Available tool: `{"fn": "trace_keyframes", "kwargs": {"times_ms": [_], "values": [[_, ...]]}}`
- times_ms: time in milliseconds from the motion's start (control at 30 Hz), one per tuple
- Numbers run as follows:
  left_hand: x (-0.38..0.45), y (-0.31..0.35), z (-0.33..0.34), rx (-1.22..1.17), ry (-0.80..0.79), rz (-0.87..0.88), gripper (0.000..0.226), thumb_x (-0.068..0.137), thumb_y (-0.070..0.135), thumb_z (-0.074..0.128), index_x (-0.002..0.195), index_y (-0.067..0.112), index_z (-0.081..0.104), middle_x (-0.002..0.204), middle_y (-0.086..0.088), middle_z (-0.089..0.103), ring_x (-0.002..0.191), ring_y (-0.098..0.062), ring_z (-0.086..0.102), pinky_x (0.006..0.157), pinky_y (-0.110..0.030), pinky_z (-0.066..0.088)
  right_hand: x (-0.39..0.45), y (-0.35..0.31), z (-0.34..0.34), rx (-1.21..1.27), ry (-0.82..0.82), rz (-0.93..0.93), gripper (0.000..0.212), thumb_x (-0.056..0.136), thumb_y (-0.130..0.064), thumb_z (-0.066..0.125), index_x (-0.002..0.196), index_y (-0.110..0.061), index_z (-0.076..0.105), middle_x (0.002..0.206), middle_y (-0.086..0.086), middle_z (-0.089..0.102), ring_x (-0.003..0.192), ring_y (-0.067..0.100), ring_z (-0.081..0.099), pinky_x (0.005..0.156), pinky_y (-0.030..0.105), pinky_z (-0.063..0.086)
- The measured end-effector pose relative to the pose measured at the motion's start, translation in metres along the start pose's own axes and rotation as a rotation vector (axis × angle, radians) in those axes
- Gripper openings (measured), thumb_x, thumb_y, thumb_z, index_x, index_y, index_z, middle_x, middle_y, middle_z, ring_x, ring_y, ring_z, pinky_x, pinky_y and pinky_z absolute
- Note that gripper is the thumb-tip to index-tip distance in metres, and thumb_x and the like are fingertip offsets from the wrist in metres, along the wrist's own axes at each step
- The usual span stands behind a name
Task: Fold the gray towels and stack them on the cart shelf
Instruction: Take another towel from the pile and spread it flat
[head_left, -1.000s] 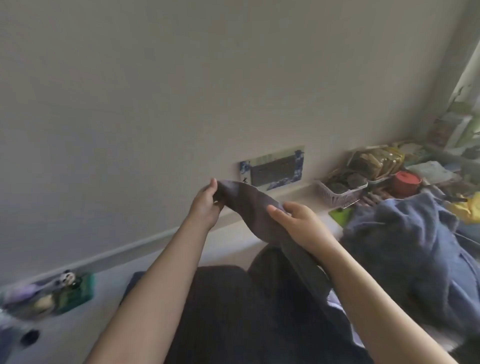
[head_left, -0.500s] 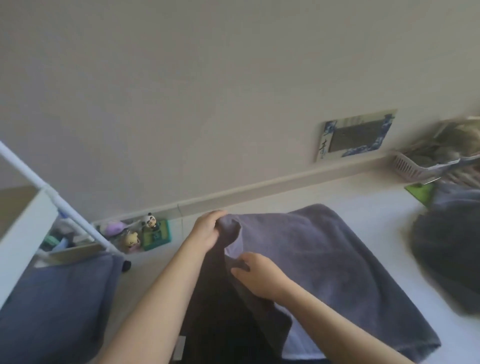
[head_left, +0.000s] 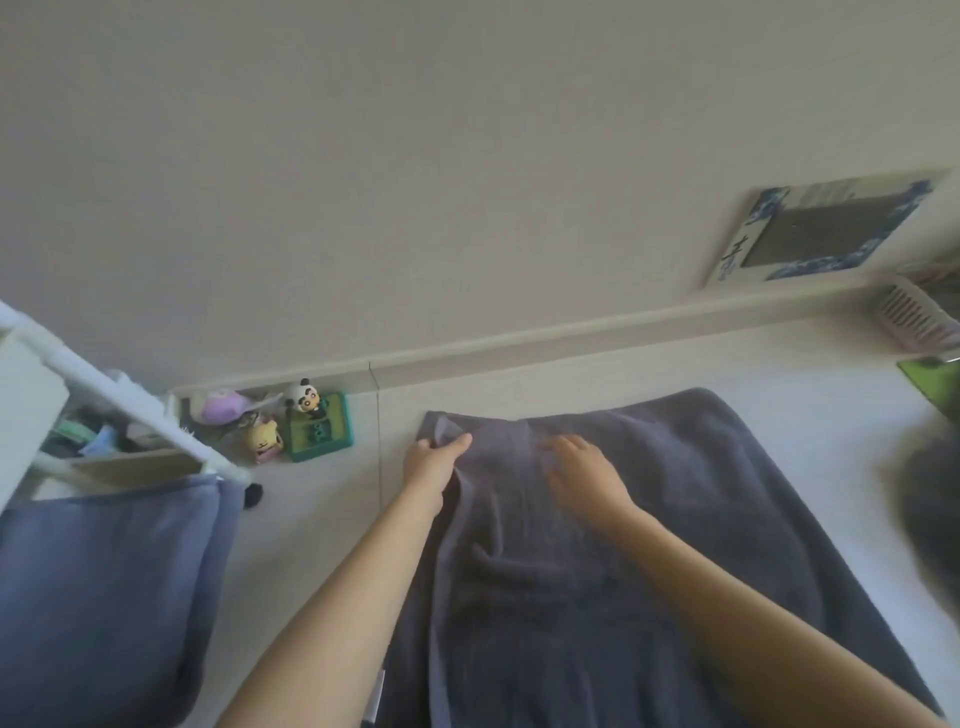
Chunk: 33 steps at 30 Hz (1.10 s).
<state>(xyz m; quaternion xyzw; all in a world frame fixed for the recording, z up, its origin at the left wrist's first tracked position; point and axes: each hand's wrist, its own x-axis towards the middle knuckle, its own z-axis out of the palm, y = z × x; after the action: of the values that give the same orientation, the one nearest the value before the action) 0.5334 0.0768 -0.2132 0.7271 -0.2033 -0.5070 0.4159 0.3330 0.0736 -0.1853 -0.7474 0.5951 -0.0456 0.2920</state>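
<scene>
The far left corner of a gray towel (head_left: 623, 545) is being pinched between the thumb and the closed fingers (head_left: 457, 443) of the left hand (head_left: 431, 462). The fingers of the right hand (head_left: 584, 475) are being held spread and flat, palm down, on the cloth near its far edge, gripping nothing. The towel is being kept laid out, lightly wrinkled, on the white tabletop (head_left: 810, 374), just beside the wall. To the left, folded gray towels (head_left: 98, 587) are lying on the white cart (head_left: 130, 405) shelf. Small toy figurines (head_left: 291, 421) are sitting against the wall between cart and towel.
</scene>
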Motion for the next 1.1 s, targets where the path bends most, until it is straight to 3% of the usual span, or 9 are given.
{"fn": "trace_keyframes", "kwargs": {"times_ms": [100, 233, 367, 467, 633, 767, 833, 933, 1100], "values": [[-0.019, 0.005, 0.002, 0.085, -0.042, 0.153, 0.014, 0.089, 0.031, 0.064, 0.092, 0.017, 0.067, 0.092, -0.011, 0.07, 0.09, -0.025, 0.066, 0.085, -0.041, 0.051, 0.032, 0.009, -0.011, -0.046, 0.045, -0.06, 0.05, 0.096, -0.034, 0.043, 0.144, -0.03, 0.03, 0.154, -0.005, 0.026, 0.142, 0.018, 0.021, 0.113, 0.038, 0.015], [-0.01, -0.002, -0.008, 0.395, 0.029, 0.307, 0.03, 0.096, 0.034, 0.05, 0.104, 0.009, 0.064, 0.1, -0.016, 0.068, 0.096, -0.028, 0.062, 0.087, -0.038, 0.049, 0.062, 0.017, -0.022, -0.171, -0.137, -0.074, 0.053, 0.094, -0.054, 0.038, 0.142, -0.033, 0.031, 0.137, 0.006, 0.046, 0.135, 0.024, 0.027, 0.112, 0.041, 0.009], [0.011, -0.008, -0.019, 0.545, 0.042, 0.323, 0.036, 0.098, 0.031, 0.047, 0.114, 0.003, 0.062, 0.11, -0.02, 0.066, 0.105, -0.032, 0.06, 0.087, -0.035, 0.046, 0.077, 0.026, -0.038, -0.334, -0.364, -0.152, 0.059, 0.08, -0.07, 0.049, 0.097, -0.015, 0.062, 0.092, 0.008, 0.063, 0.093, 0.026, 0.055, 0.085, 0.034, 0.036], [0.021, -0.012, -0.022, 0.615, 0.102, 0.358, 0.034, 0.098, 0.029, 0.047, 0.106, 0.0, 0.062, 0.106, -0.024, 0.066, 0.101, -0.036, 0.06, 0.083, -0.036, 0.045, 0.077, 0.039, -0.055, -0.379, -0.52, -0.062, 0.066, 0.075, -0.075, 0.05, 0.067, -0.01, 0.057, 0.068, 0.002, 0.058, 0.073, 0.023, 0.056, 0.069, 0.031, 0.04], [0.028, -0.015, -0.036, 0.624, 0.248, 0.372, 0.032, 0.098, 0.024, 0.047, 0.098, -0.005, 0.062, 0.1, -0.028, 0.064, 0.096, -0.04, 0.059, 0.077, -0.036, 0.042, 0.059, 0.082, -0.092, -0.544, -0.686, 0.212, 0.093, 0.067, -0.085, 0.042, 0.123, -0.013, 0.058, 0.124, 0.002, 0.059, 0.111, 0.023, 0.055, 0.091, 0.031, 0.041], [0.023, -0.019, -0.04, 0.657, 0.286, 0.382, 0.033, 0.097, 0.021, 0.048, 0.081, -0.007, 0.055, 0.088, -0.031, 0.061, 0.086, -0.043, 0.057, 0.07, -0.038, 0.038, 0.044, 0.095, -0.117, -0.682, -0.884, 0.392, 0.087, 0.066, -0.081, 0.053, 0.139, -0.037, 0.039, 0.133, -0.002, 0.052, 0.117, 0.025, 0.052, 0.097, 0.038, 0.041], [0.021, -0.019, -0.039, 0.672, 0.316, 0.382, 0.032, 0.097, 0.019, 0.048, 0.075, -0.005, 0.051, 0.086, -0.032, 0.06, 0.084, -0.044, 0.056, 0.068, -0.039, 0.036, 0.041, 0.095, -0.123, -0.697, -0.834, 0.407, 0.081, 0.072, -0.074, 0.057, 0.14, -0.035, 0.038, 0.132, 0.0, 0.054, 0.116, 0.025, 0.053, 0.096, 0.036, 0.043], [0.017, -0.022, -0.039, 0.693, 0.385, 0.385, 0.031, 0.097, 0.017, 0.047, 0.07, 0.002, 0.044, 0.085, -0.033, 0.058, 0.083, -0.045, 0.055, 0.065, -0.036, 0.03, 0.042, 0.1, -0.128, -0.701, -0.529, 0.42, 0.09, 0.064, -0.072, 0.066, 0.133, -0.017, 0.048, 0.122, 0.002, 0.06, 0.109, 0.023, 0.058, 0.088, 0.032, 0.046], [0.013, -0.026, -0.044, 0.708, 0.42, 0.35, 0.032, 0.099, 0.019, 0.044, 0.081, -0.005, 0.055, 0.087, -0.029, 0.059, 0.085, -0.043, 0.056, 0.066, -0.035, 0.033, 0.046, 0.126, -0.131, -0.454, -0.22, 0.545, 0.133, 0.059, -0.058, 0.08, 0.148, -0.005, -0.003, 0.152, 0.024, 0.015, 0.137, 0.039, 0.027, 0.106, 0.045, 0.032]]}}
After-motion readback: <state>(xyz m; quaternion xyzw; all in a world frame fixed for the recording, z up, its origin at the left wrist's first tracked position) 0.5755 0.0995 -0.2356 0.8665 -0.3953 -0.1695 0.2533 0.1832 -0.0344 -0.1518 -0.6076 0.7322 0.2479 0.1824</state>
